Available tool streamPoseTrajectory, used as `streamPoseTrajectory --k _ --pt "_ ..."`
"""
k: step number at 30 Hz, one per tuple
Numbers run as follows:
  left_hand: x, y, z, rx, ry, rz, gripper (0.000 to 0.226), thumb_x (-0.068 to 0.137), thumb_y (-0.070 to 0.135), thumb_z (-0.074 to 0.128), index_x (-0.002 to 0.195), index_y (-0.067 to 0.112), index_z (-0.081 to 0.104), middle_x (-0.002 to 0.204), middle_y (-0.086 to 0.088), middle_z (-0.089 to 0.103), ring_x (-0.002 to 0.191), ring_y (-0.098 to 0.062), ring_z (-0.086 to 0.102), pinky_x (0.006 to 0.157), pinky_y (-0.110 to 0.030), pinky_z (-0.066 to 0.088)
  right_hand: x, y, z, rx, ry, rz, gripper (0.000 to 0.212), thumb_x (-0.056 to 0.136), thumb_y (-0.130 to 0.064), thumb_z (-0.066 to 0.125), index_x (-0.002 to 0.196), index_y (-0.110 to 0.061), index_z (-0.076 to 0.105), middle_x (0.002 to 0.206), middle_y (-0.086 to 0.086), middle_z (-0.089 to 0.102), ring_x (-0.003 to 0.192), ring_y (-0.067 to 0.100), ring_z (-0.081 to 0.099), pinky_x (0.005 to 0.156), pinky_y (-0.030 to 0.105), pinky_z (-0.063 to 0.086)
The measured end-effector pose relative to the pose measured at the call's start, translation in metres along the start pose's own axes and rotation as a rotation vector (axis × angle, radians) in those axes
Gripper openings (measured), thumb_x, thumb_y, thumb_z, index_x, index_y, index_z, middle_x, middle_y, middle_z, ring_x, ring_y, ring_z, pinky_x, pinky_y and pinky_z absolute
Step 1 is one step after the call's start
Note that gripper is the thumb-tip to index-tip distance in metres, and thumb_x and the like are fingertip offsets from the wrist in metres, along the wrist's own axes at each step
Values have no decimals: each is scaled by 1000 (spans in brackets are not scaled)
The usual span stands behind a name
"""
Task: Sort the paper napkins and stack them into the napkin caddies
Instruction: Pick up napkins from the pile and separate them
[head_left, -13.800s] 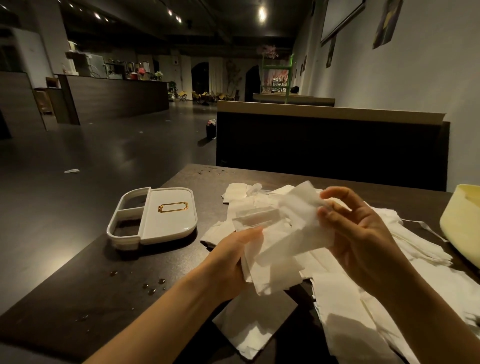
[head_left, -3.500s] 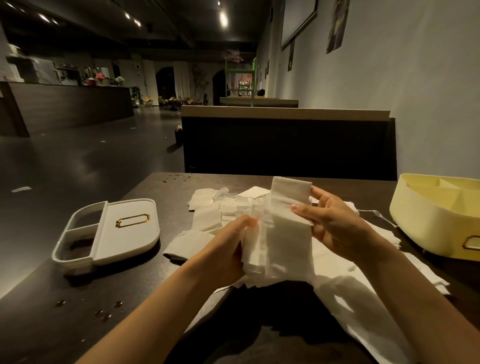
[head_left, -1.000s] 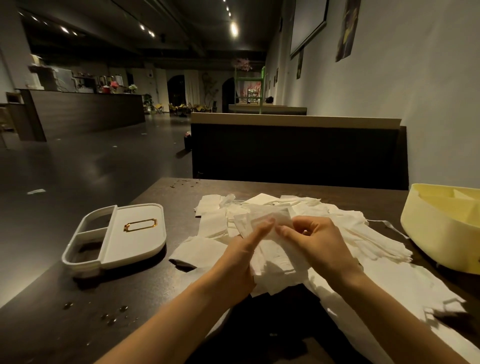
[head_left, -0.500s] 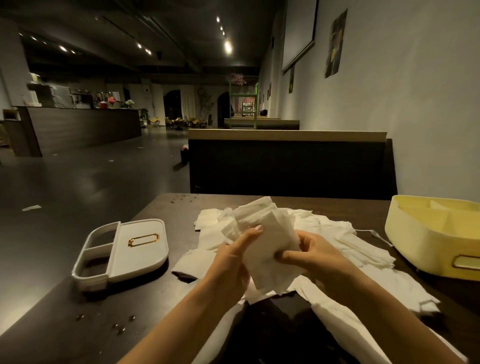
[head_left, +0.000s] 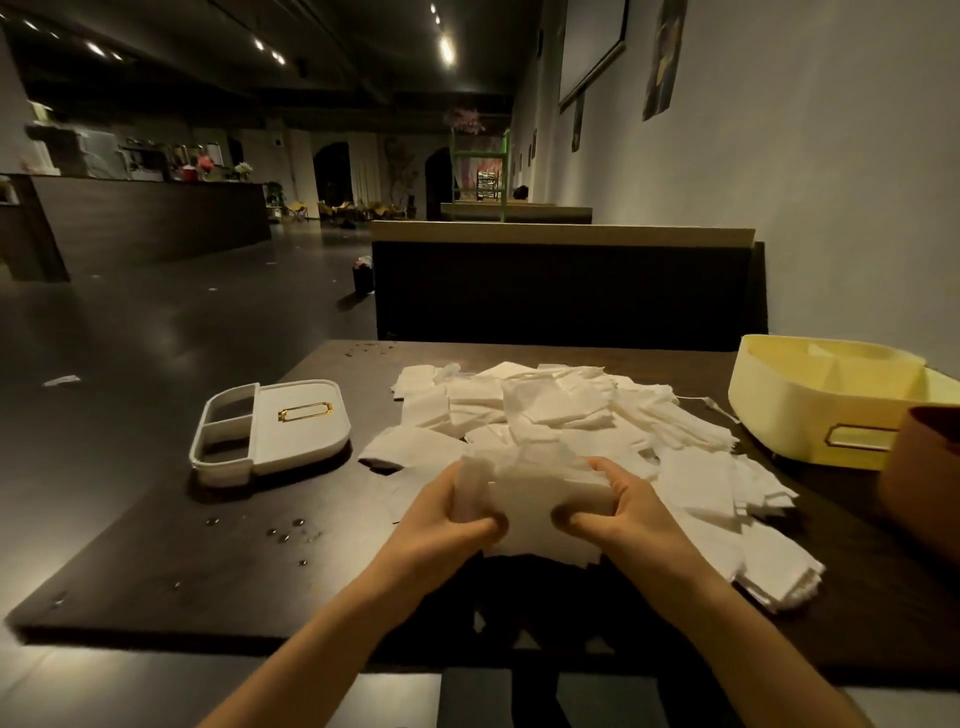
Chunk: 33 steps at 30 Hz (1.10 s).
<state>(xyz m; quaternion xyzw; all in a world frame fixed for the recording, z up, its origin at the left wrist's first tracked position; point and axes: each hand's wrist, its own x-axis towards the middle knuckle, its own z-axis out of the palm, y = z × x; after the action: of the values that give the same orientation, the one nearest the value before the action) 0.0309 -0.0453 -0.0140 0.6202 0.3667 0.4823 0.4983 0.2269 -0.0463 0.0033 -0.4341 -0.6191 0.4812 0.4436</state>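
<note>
Dark wood table (head_left: 156, 561), dim dining rm.
- L hand (head_left: 441, 525) & R hand (head_left: 623, 514): both clamped, fingers curled, on one napkin stack (head_left: 530, 499), near edge.
- Loose napkin pile (head_left: 571, 410): 12 o'clock of the hands, spreading to 3.
- White caddy (head_left: 291, 426): 10 o'clock, gold-handled lid, two open compartments.
- Yellow caddy (head_left: 810, 405): 2 o'clock; brown container (head_left: 919, 467) in front.
- Water drops (head_left: 283, 532): 9 o'clock.
- Booth back (head_left: 566, 291): 12 o'clock.
- Bar counter (head_left: 145, 218): 10 o'clock, far.

Both hands (head_left: 535, 525) grip a napkin stack (head_left: 530, 506) over the table (head_left: 171, 566).
</note>
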Motion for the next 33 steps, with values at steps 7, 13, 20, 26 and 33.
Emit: streamPoseTrajectory --k 7,13,20,26,33 --pt "8 9 18 11 219 -49 56 58 58 72 106 38 50 106 3 62 95 -16 64 77 -39 59 -1 6 11 6 59 -33 60 81 3 63 119 -40 44 113 2 58 96 23 65 70 34 59" --pt "16 12 26 89 417 -73 22 83 37 68 98 26 55 102 -2 63 92 -19 63 73 -42 59 -3 7 11 -88 50 -93 60 81 4 62 115 -41 43 112 -5 55 93 20 64 67 27 58" --pt "19 13 30 -17 453 -104 22 86 39 60 94 19 59 97 -7 66 91 -25 64 75 -43 57 5 8 16 74 230 14 30 77 -39 64 103 -37 51 108 5 61 93 25 63 74 45 59" --pt "26 6 39 4 561 -132 24 84 45 62 86 22 60 94 -3 66 90 -23 64 80 -50 56 20 6 33 15 539 66 63 59 -79 53 91 -25 58 97 4 66 91 23 64 79 48 55" --pt "31 7 34 -26 545 -173 9 91 26 50 88 28 59 95 2 62 89 -19 60 80 -43 54 29 9 29 -20 646 67 12 88 -27 59 96 -18 56 100 5 62 89 20 58 72 37 55"
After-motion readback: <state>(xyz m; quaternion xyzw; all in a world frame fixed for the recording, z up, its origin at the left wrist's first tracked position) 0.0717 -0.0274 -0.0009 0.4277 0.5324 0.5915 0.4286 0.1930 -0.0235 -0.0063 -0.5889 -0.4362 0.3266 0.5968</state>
